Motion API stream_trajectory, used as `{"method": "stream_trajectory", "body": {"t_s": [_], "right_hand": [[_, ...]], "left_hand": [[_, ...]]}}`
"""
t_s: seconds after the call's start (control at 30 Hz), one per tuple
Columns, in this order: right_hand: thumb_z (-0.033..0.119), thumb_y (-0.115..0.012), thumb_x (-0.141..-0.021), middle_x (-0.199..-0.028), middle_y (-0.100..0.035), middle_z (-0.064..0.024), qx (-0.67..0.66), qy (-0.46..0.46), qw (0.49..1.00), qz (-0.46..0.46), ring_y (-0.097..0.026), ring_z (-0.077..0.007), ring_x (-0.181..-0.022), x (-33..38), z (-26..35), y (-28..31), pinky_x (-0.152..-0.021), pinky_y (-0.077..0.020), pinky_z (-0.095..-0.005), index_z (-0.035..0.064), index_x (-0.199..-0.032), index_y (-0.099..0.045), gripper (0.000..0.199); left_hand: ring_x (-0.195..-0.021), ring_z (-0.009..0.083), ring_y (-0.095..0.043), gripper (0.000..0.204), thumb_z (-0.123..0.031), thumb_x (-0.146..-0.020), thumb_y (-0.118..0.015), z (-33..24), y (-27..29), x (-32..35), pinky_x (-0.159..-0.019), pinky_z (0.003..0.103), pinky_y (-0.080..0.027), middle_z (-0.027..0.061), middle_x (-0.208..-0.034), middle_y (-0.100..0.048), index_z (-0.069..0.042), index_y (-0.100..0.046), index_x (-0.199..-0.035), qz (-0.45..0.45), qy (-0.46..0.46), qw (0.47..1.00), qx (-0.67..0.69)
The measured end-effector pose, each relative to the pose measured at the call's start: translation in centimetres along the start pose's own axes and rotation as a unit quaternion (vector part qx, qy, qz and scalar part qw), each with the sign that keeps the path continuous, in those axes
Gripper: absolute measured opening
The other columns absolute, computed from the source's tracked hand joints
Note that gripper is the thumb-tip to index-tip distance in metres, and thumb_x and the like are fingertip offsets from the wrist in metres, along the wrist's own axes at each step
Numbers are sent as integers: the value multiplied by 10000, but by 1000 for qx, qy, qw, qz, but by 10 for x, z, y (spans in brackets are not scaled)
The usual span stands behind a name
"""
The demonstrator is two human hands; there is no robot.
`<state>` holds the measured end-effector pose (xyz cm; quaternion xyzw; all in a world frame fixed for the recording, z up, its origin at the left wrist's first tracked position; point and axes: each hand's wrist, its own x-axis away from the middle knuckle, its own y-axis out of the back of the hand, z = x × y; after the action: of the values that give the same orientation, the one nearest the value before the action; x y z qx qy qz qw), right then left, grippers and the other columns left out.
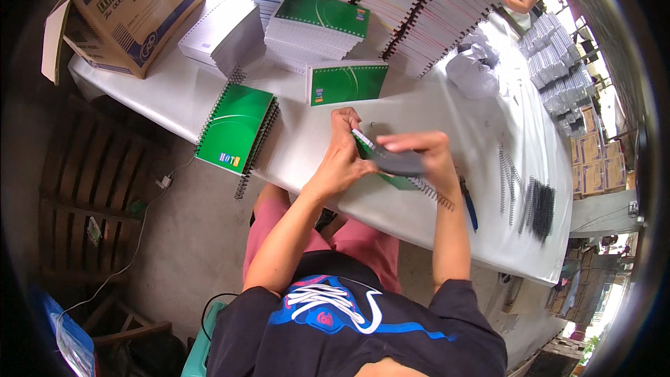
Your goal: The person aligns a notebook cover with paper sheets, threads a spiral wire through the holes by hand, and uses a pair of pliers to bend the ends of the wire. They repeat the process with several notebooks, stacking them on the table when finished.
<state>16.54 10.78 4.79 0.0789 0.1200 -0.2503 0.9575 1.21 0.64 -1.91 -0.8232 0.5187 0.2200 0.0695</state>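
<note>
My left hand (340, 157) is closed on a green-covered notebook (399, 181), lifted above the near edge of the table. White page edges show by my left fingers. Over the notebook's right side is my right hand (431, 157), smeared by motion, its fingers pointing left. Beneath those fingers is a dark grey blurred shape (401, 162) that I cannot make out. A dark spiral binding coil (436, 195) sticks out from the notebook below my right hand. Whether my right hand grips anything is hidden by the blur.
Green spiral notebooks (236, 126) lie stacked on the left. Behind my hands stand green-covered page blocks (347, 82), white page stacks (222, 35) and tall bound stacks (433, 17). A cardboard box (139, 14) is far left. Blue-handled pliers (468, 204) and loose black coils (541, 209) lie right.
</note>
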Motion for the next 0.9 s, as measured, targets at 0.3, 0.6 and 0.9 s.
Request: {"method": "stream_trajectory", "body": {"t_s": [0.3, 0.6, 0.9], "right_hand": [[-140, -547, -690, -1000, -692, -143, -7, -91, 995, -30, -651, -178, -925, -16, 7, -11, -858, -501, -277, -12, -944, -710, 327], [-117, -476, -688, -1065, -684, -101, 230, -67, 960, -144, -623, -187, -1028, 0, 16, 9, -906, -462, -286, 29, -1029, -696, 431], [336, -504, -925, -1457, -313, -163, 659, -375, 574, -308, -318, -347, -1324, 162, 2, -5, -1021, -241, -614, 135, -1417, -349, 554]], "left_hand": [[-981, 247, -344, 991, -386, -469, -908, -6, 2, -4, -915, 307, -343, 114, -999, -256, 41, -239, -1061, 15, -12, 1000, -7], [-912, 224, -378, 789, -359, -644, -838, 7, 3, 0, -849, 292, -369, 104, -973, -316, 12, -272, -1052, -11, -12, 1000, -8], [-847, 98, -504, 180, -94, -786, -730, -23, 5, 2, -768, 228, -397, 18, -952, -532, -24, -667, -940, -93, 147, 970, 168]]}}
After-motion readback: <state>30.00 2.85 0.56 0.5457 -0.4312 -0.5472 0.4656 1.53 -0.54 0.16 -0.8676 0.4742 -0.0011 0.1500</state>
